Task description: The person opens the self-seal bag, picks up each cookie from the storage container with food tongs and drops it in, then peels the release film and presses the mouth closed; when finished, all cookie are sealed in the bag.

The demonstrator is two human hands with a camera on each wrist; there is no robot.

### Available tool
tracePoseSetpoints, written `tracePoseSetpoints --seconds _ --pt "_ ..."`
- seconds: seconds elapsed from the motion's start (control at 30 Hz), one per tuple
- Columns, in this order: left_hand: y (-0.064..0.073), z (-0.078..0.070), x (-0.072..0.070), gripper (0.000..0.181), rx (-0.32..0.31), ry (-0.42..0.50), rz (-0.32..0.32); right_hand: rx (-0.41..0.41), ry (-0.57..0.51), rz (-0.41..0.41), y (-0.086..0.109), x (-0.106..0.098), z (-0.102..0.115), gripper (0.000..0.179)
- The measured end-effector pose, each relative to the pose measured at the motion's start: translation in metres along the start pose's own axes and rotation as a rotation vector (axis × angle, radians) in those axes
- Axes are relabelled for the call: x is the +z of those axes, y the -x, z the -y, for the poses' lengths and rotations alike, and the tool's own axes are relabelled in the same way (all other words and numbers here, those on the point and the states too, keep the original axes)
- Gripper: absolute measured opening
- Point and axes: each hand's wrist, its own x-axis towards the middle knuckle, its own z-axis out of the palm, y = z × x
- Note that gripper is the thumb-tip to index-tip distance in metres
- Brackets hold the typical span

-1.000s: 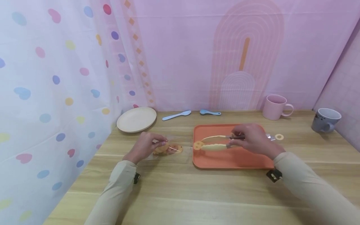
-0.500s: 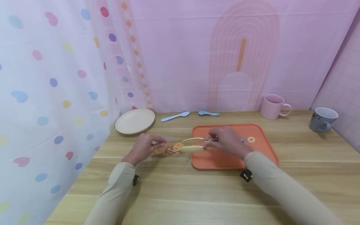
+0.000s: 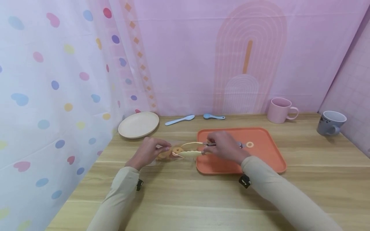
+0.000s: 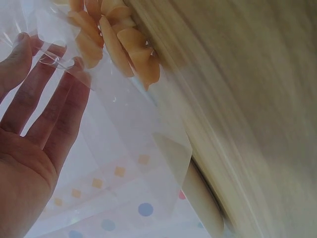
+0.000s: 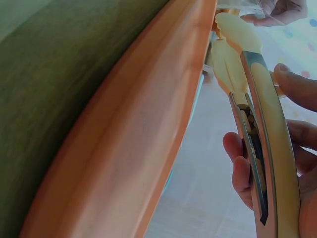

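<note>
My left hand [image 3: 147, 151] pinches the edge of a clear plastic bag [image 4: 54, 25] that lies left of the tray. Inside the bag are several round, tan cookies [image 4: 138, 49], some with cut-out holes. My right hand [image 3: 226, 147] grips a pair of tongs [image 5: 272, 134] with cream scalloped tips and metal arms. At the tips, a cookie with holes [image 3: 177, 150] overlaps the bag and the cookies in it. A thin pale strip [image 3: 177, 155] crosses in front of the cookies. Beneath the right hand is an orange tray [image 3: 268, 160].
A cream plate [image 3: 138, 125] stands at the back left. Two light-blue utensils, a longer one [image 3: 180, 120] and a short spoon [image 3: 214, 116], lie along the back. A pink mug [image 3: 278, 110] and a grey mug [image 3: 331, 123] are at the back right. Curtains hang behind the wooden table [image 3: 179, 199].
My right hand has carried the tongs and the cookie leftward from over the tray to the bag. The left hand has kept its pinch on the bag.
</note>
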Motion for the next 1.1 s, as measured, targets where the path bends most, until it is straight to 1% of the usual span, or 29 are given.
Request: tracePoseSetpoints --seconds 0.1,0.27,0.37,0.53,0.67,0.8,0.9,1.03,1.1 --pt "0.000 0.000 0.000 0.013 0.008 0.000 -0.003 -0.003 0.002 -0.003 0.002 -0.001 -0.001 0.033" --pt "0.001 0.000 -0.002 0.013 -0.003 0.002 0.001 -0.034 0.019 -0.026 0.004 -0.004 -0.004 0.032" --pt "0.002 0.000 -0.002 0.014 -0.002 -0.003 0.006 -0.036 0.016 -0.027 0.007 -0.008 -0.004 0.036" --pt "0.001 0.001 -0.001 0.014 0.001 -0.006 0.004 -0.044 -0.012 -0.028 0.018 -0.024 -0.010 0.035" --pt "0.001 0.000 -0.001 0.015 -0.006 -0.004 0.004 -0.045 -0.007 -0.025 0.026 -0.038 -0.023 0.031" --pt "0.000 0.001 -0.001 0.015 -0.014 -0.001 0.014 0.004 0.012 -0.011 0.036 -0.051 -0.039 0.030" --pt "0.000 0.001 0.000 0.016 -0.020 0.002 0.020 0.021 0.015 -0.047 0.046 -0.059 -0.053 0.031" --pt "0.000 0.000 0.000 0.015 -0.019 -0.004 0.020 -0.016 0.019 -0.142 0.057 -0.069 -0.072 0.029" --pt "0.001 0.000 0.000 0.014 -0.016 -0.010 0.016 -0.019 0.027 -0.175 0.062 -0.076 -0.082 0.029"
